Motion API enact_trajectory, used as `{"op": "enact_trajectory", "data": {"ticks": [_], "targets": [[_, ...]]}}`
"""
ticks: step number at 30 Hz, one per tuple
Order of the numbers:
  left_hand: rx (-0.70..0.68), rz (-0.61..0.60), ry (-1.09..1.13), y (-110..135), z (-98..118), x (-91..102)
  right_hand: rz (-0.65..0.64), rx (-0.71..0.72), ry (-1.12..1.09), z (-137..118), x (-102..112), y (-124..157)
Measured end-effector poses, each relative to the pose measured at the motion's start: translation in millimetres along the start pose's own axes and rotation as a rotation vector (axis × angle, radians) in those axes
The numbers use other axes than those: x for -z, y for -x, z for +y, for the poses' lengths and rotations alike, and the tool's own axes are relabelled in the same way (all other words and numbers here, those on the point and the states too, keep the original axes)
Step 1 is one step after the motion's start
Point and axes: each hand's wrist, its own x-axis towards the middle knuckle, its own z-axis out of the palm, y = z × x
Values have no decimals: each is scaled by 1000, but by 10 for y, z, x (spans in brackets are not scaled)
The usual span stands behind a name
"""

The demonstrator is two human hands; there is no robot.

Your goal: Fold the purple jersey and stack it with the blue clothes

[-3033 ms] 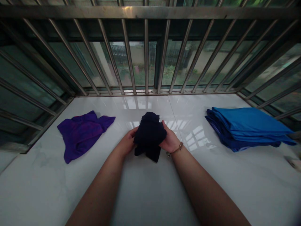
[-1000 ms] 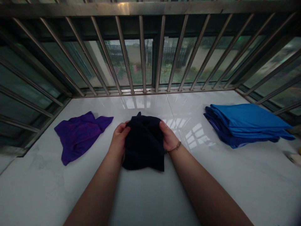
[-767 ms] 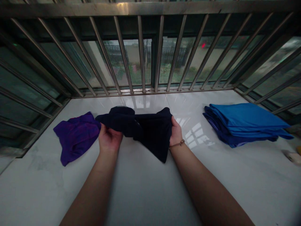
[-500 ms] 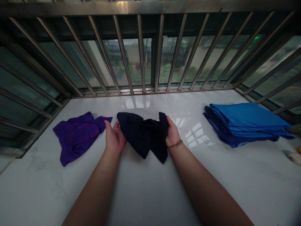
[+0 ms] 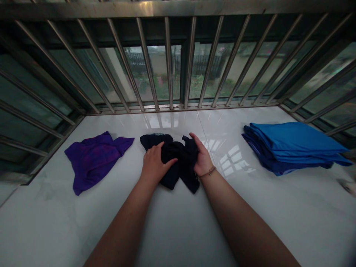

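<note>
A crumpled dark navy piece of clothing [image 5: 185, 155] lies bunched on the white tiled surface in front of me. My left hand [image 5: 155, 161] rests on its left part, thumb and fingers apart, palm down. At the right edge, my right hand [image 5: 203, 157] holds the cloth, its thumb raised and the other fingers hidden behind the fabric. A small patterned patch shows along the garment's upper left edge. To the left, apart from both hands, a rumpled purple garment [image 5: 96, 161] lies spread out.
A stack of folded blue cloth [image 5: 300, 139] sits at the right. Metal bars [image 5: 169, 66] with glass behind them enclose the far side and both sides of the white tiled surface [image 5: 178, 230]. Something small and blurred lies at the right edge.
My left hand has moved from the garment's left edge to the right, over its top. The garment is more bunched toward my right hand, which has stayed at its right edge.
</note>
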Motion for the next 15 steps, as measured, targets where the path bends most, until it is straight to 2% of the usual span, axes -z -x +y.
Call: {"op": "enact_trajectory", "data": {"ticks": [3,6,12,15], "targets": [[84,-8,39,-29,-88,6,13,5,7,-15,34,-24],[226,30,295,-76,-172,64,42,13,7,-39,86,-55],[441,417,1176,-226,-417,224,52,18,-14,-57,166,-96],[486,476,1344,-296,-585,326,67,11,-42,-73,181,-115]]}}
